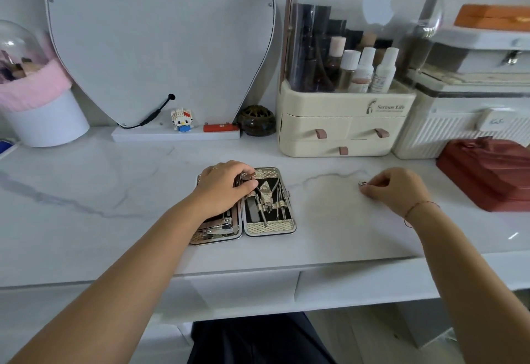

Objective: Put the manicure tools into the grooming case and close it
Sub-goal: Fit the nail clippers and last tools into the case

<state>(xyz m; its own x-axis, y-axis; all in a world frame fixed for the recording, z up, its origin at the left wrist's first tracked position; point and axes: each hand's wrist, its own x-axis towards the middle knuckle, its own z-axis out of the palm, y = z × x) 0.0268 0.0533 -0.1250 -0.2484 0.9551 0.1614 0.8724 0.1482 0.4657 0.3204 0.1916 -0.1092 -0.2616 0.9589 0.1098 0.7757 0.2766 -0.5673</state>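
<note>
Two bare forearms reach over the near edge of the marble-look vanity top point(114, 220). The left hand point(226, 188) lies on the left half of the open grooming case point(269, 229), fingers bent down among the tools there; whether they grip one I cannot tell. Beneath its wrist, nail clippers point(219, 227) sit in that half. Just right of its fingertips, the other half holds cuticle nippers point(265, 194) and thin picks point(282, 206) in their straps. Well apart to the right, the right hand point(397, 188) pinches a small metal tool point(362, 184) at its fingertips, at the tabletop. Most tools look stowed. This piece seems the last to go in, and the case is not yet closed.
</note>
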